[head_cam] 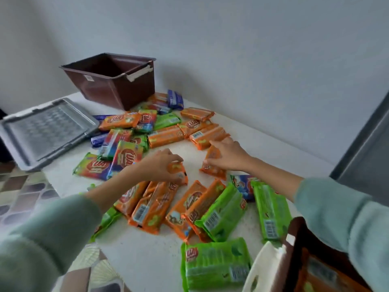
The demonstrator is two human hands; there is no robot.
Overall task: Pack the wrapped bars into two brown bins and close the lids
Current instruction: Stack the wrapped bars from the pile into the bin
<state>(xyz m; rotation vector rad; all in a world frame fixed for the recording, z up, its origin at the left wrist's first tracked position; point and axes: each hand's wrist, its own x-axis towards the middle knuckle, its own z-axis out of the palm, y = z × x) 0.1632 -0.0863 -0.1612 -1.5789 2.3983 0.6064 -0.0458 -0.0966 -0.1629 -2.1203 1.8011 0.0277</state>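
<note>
Several wrapped bars in orange, green, blue and multicolour wrappers lie scattered over the white table [147, 256]. My left hand [162, 165] grips the end of an orange bar [179, 171] at the middle of the table. My right hand [229, 153] holds another orange bar [212, 167], lifted at one end. An open brown bin [109, 81] stands at the far left, with nothing visible inside. A second brown bin [303, 262] at the bottom right holds orange bars; its white handle [265, 268] shows.
A grey lid [46, 129] lies upside down at the table's left edge. Patterned floor shows on the left, beyond the edge. A grey wall runs behind the table and a dark grey panel [368, 148] stands at the right.
</note>
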